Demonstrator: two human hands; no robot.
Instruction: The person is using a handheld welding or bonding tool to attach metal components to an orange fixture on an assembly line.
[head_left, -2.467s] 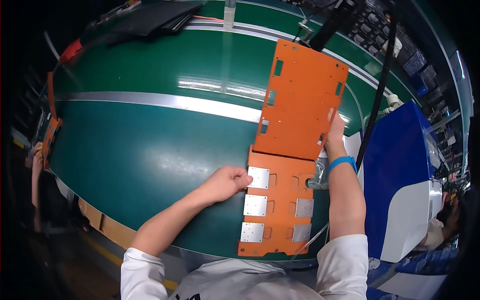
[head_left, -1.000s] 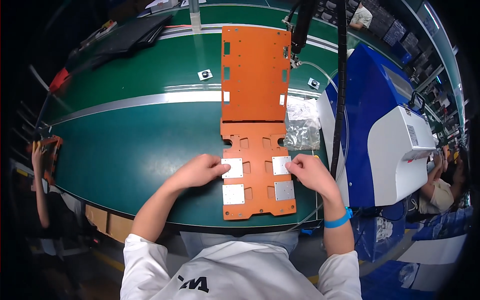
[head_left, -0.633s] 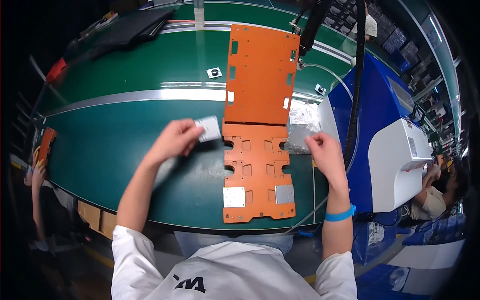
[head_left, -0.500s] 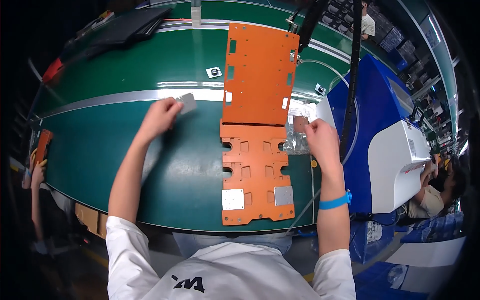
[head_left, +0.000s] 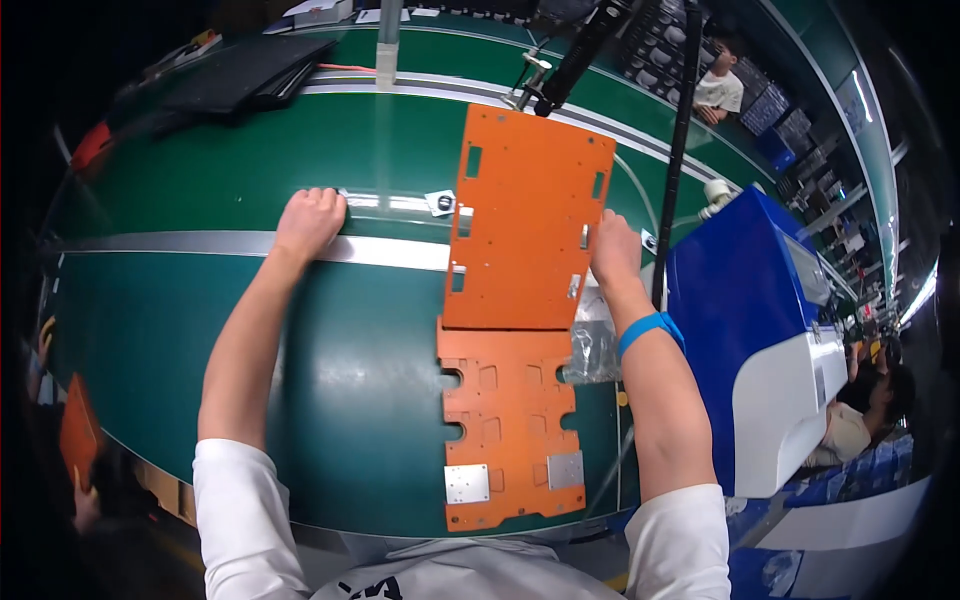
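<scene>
My left hand (head_left: 312,220) is closed, knuckles up, over the pale rail at the far side of the bench. Whatever its fingers hold is hidden. My right hand (head_left: 616,250) is at the right edge of the upper orange panel (head_left: 530,215), its curled fingers partly out of sight. Below that panel lies an orange fixture plate (head_left: 512,420) with notches and shallow pockets. Two silver metal plates rest on its near end: one at the left corner (head_left: 467,484), one at the right (head_left: 565,470).
A clear plastic bag (head_left: 594,350) lies right of the fixture. Small white squares with black round centres sit at the left (head_left: 440,203) and right (head_left: 649,242) of the panel. A blue and white machine (head_left: 735,330) stands to the right. Black sheets (head_left: 245,75) are stacked far left.
Both hands have reached farther away. The metal plates seen in each hand earlier are now out of sight. The view has shifted, so the orange panel and fixture appear lower.
</scene>
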